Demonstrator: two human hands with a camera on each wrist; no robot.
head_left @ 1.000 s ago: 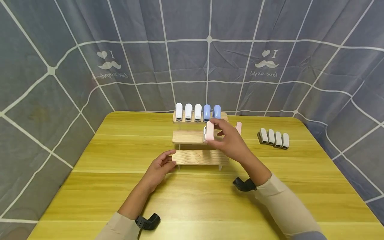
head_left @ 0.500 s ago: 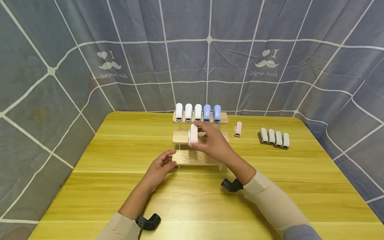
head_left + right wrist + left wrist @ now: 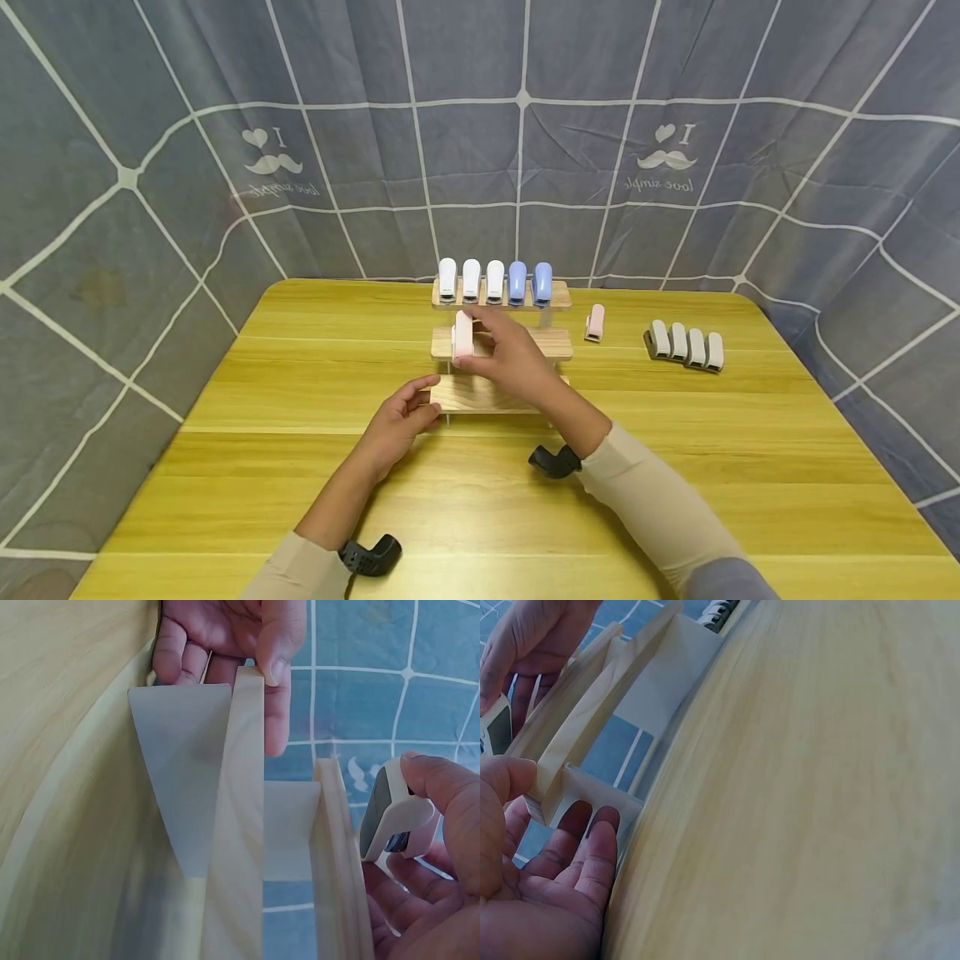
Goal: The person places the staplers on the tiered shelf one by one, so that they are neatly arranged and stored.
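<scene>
My right hand (image 3: 510, 358) pinches a small pink-and-white stapler (image 3: 463, 335) between thumb and fingers, over the left end of the rack's middle shelf (image 3: 551, 343). In the right wrist view its grey base faces the wooden board, close beside it. My left hand (image 3: 401, 421) holds the left end of the rack's lowest shelf (image 3: 491, 397), thumb on the wood and fingers underneath, by the pale side support (image 3: 604, 802). Three white staplers (image 3: 471, 281) and two blue staplers (image 3: 517, 283) stand in a row on the top shelf (image 3: 561, 293).
Another pink stapler (image 3: 596, 322) sits on the yellow wood-grain table (image 3: 480, 517), right of the rack. Farther right stands a row of several light grey staplers (image 3: 687, 346). A grey-blue curtain with white lines (image 3: 472, 158) hangs behind and at both sides.
My right hand has carried the pink stapler leftward along the middle shelf, from right of its centre to its left end. The left hand has stayed on the lowest shelf.
</scene>
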